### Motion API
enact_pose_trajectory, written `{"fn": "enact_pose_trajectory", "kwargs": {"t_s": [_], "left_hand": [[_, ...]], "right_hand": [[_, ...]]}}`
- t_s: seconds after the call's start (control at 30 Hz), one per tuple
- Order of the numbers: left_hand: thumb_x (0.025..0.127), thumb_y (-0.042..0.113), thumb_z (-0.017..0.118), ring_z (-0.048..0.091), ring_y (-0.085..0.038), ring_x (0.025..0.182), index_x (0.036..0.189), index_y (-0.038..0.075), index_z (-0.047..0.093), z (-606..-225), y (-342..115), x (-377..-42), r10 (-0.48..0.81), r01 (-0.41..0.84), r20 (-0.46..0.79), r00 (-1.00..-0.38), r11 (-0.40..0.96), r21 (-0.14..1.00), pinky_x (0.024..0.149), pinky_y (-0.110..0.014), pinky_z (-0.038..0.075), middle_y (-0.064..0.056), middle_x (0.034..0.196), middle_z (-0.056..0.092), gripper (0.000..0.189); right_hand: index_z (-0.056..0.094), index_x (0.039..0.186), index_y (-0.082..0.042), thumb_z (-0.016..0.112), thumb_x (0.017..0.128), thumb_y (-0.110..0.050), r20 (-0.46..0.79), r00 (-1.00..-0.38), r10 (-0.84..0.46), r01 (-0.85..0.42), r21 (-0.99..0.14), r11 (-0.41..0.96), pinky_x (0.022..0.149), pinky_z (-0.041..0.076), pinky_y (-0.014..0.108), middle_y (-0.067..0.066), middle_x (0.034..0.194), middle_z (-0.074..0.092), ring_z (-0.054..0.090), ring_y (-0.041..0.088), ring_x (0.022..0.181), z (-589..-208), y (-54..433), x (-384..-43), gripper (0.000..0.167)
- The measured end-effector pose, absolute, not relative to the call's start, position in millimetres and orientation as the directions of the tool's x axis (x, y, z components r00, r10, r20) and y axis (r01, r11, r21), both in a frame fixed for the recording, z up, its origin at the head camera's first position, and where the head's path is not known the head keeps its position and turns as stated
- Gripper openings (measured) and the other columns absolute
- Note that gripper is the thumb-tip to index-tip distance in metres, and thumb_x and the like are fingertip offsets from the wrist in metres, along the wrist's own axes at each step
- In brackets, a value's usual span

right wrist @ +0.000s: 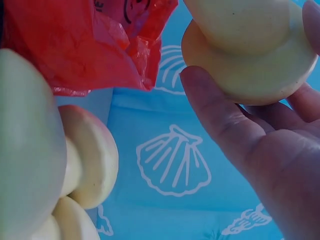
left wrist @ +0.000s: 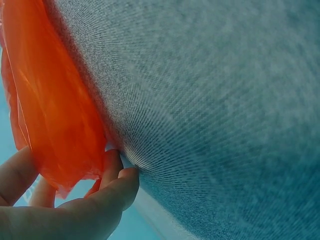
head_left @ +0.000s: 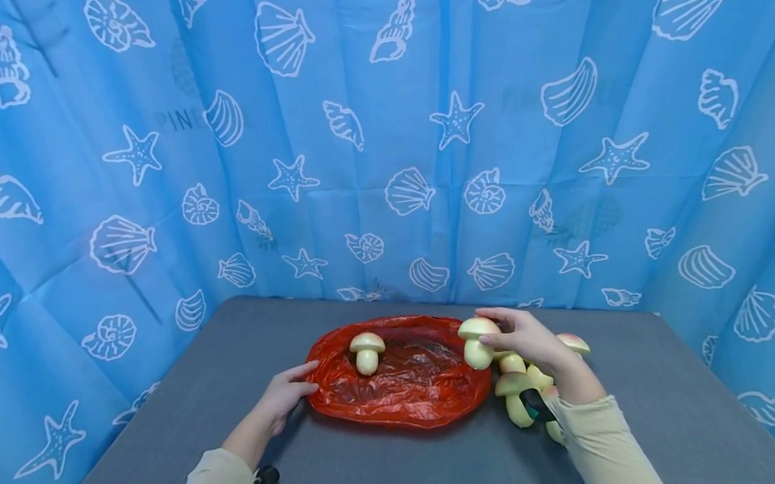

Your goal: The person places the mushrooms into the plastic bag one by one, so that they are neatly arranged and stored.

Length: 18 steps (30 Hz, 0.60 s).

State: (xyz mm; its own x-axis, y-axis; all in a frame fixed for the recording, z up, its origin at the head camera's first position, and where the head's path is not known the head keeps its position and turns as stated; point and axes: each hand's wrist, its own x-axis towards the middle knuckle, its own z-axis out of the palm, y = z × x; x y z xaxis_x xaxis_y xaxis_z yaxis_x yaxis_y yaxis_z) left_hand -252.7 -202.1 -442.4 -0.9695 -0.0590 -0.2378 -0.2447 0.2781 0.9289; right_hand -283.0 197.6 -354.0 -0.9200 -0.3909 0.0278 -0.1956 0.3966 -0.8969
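A red plastic bag (head_left: pixel 395 408) lies spread wide on the table, its rim rolled into an oval. Inside it, toward the left, one toy mushroom (head_left: pixel 367 361) stands upright with its pale cap on top. My left hand (head_left: pixel 280 395) holds the bag's left edge; in the left wrist view the orange-red plastic (left wrist: pixel 60 110) sits between thumb and curled fingers. Over the bag's right rim, my right hand (head_left: pixel 524 341) grips another toy mushroom (head_left: pixel 476 346) by its cap, stem downward. The right wrist view shows that mushroom (right wrist: pixel 250 60) between thumb and fingers.
Several more toy mushrooms (head_left: pixel 516 391) are heaped right of the bag, partly hidden under my right forearm. The grey cloth-covered table (head_left: pixel 249 335) ends at a blue curtain (head_left: pixel 384 163) printed with shells and starfish.
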Motion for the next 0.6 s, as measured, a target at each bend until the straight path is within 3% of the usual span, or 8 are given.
{"fn": "enact_pose_trajectory", "kwargs": {"t_s": [0.33, 0.6], "left_hand": [[0.093, 0.003, 0.056, 0.025, -0.050, 0.137, 0.142, 0.004, 0.048, -442, -203, -253, -0.057, -0.242, -0.236, -0.970, 0.269, 0.932, 0.106, -0.062, 0.027, -0.031, 0.150, 0.030, 0.050], [0.093, 0.004, 0.057, 0.024, -0.050, 0.137, 0.142, 0.005, 0.049, -443, -203, -253, -0.062, -0.247, -0.239, -0.969, 0.268, 0.931, 0.106, -0.063, 0.026, -0.030, 0.150, 0.030, 0.050]], "right_hand": [[0.037, 0.142, 0.012, 0.063, 0.094, -0.015, 0.001, -0.913, -0.408, -0.163, -0.918, 0.362, 0.088, 0.051, 0.046, 0.028, 0.131, 0.052, 0.055, 0.030, 0.110, -358, 186, -292, 0.061], [0.038, 0.141, 0.013, 0.062, 0.095, -0.012, 0.019, -0.905, -0.424, -0.185, -0.916, 0.355, 0.090, 0.051, 0.038, 0.028, 0.131, 0.053, 0.056, 0.029, 0.111, -361, 176, -298, 0.058]]}}
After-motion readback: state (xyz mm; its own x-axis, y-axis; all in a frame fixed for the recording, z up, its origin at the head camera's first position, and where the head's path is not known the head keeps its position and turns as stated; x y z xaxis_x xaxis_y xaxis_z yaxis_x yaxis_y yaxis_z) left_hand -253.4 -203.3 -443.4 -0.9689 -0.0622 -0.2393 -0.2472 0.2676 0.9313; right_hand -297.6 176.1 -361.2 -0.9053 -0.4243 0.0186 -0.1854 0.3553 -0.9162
